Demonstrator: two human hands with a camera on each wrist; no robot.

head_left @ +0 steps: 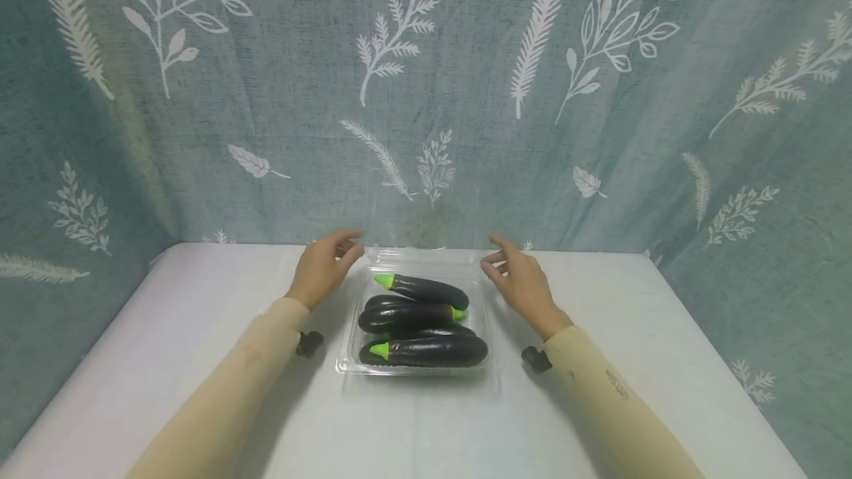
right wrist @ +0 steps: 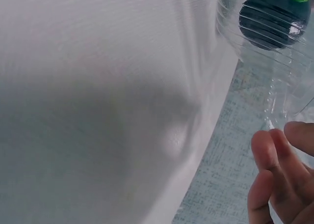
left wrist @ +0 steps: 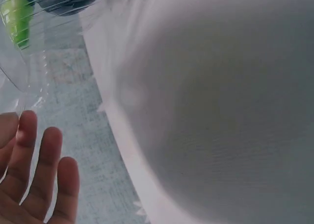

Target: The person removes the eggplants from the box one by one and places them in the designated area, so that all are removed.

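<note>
A clear plastic clamshell box point(head_left: 342, 365) stands on the table with several dark eggplants point(head_left: 439, 351) in its base, some showing bright green caps. Its transparent lid point(head_left: 426, 224) is raised upright at the far side, in front of the curtain. At the lid's left edge, my left hand point(head_left: 323, 266) pinches the rim between thumb and fingertips. My right hand point(head_left: 522, 279) does likewise at the right edge. In the left wrist view, the thumb and forefinger meet at the clear rim while the other fingers point(left wrist: 68, 185) stay extended. An eggplant point(right wrist: 270, 23) shows through the ribbed plastic in the right wrist view.
A white cloth covers the table point(head_left: 220, 301). Behind it and at both sides hangs a grey-green curtain point(head_left: 299, 94) with white leaf prints. Small dark wrist devices point(head_left: 309, 344) sit below the sleeves.
</note>
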